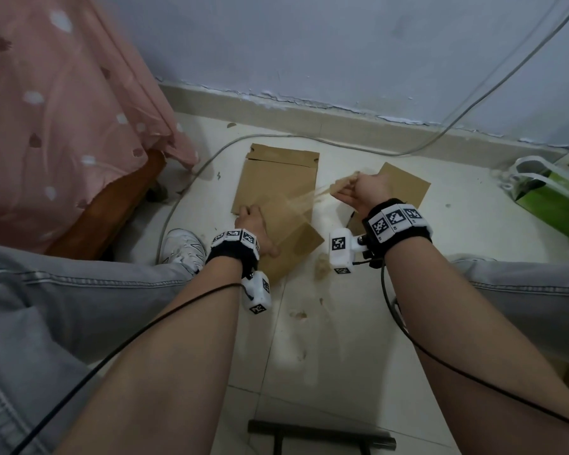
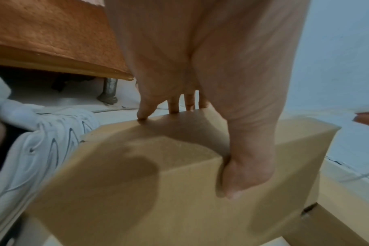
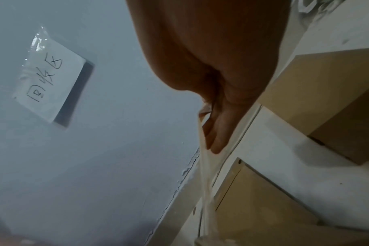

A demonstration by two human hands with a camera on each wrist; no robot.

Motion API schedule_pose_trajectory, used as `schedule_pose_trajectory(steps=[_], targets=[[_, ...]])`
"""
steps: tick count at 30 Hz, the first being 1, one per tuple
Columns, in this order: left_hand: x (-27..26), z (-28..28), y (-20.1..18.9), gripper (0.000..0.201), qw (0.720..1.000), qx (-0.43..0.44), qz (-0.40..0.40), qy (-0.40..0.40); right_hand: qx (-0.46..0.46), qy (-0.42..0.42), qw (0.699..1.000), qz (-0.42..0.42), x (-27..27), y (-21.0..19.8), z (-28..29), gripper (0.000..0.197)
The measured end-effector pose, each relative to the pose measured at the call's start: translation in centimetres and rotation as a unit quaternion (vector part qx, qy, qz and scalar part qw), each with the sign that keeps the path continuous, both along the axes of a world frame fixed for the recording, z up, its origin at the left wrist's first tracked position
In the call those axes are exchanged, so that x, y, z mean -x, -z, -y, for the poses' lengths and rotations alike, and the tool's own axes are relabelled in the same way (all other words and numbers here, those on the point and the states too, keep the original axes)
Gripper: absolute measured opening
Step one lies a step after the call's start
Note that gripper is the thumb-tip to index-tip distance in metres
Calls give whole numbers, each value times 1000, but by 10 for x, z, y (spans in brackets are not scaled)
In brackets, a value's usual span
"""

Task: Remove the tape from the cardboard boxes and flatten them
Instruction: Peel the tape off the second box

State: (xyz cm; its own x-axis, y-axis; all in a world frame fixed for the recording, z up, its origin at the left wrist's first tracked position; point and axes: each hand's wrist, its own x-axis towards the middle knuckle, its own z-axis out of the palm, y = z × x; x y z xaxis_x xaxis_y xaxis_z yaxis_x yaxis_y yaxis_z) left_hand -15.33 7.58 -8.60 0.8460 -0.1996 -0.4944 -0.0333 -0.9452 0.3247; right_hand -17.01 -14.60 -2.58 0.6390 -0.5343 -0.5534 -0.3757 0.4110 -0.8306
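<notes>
A small brown cardboard box point(image 1: 293, 239) stands on the floor between my knees. My left hand point(image 1: 255, 229) grips it from above, fingers over the far edge and thumb point(image 2: 242, 174) down the near side of the box point(image 2: 158, 191). My right hand point(image 1: 358, 190) is raised to the right and pinches a strip of clear tape point(image 1: 304, 200) that stretches taut from the box top. In the right wrist view the tape point(image 3: 205, 174) runs down from the pinching fingers point(image 3: 215, 133). A flattened box point(image 1: 276, 178) lies behind, another cardboard piece point(image 1: 404, 185) under my right hand.
A bed with a pink cover point(image 1: 63, 110) and wooden frame point(image 1: 112, 211) stands left. My white shoe point(image 1: 181, 247) is beside the box. A grey cable point(image 1: 309, 137) curves along the wall. A green bag point(image 1: 555, 198) sits right. Crumpled tape point(image 1: 322, 266) lies on the tile.
</notes>
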Motion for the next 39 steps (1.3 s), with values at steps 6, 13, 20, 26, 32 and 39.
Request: schedule_pose_trajectory(steps=[6, 13, 20, 26, 32, 39], targets=[[6, -15, 6, 121, 997, 79, 7, -25, -1, 42, 999, 17, -7, -2, -13, 16], [12, -20, 9, 122, 992, 123, 16, -11, -12, 54, 998, 4, 0, -8, -4, 55], [16, -22, 11, 120, 989, 146, 13, -3, 16, 35, 999, 1, 1, -22, -1, 31], [16, -26, 14, 119, 989, 148, 15, -23, 26, 36, 999, 20, -20, -31, 5, 39], [18, -31, 17, 121, 987, 156, 10, -31, 63, 50, 997, -22, -16, -18, 4, 39], [8, -74, 13, 119, 989, 115, -7, -95, 117, 50, 989, 76, -20, -122, 70, 34]])
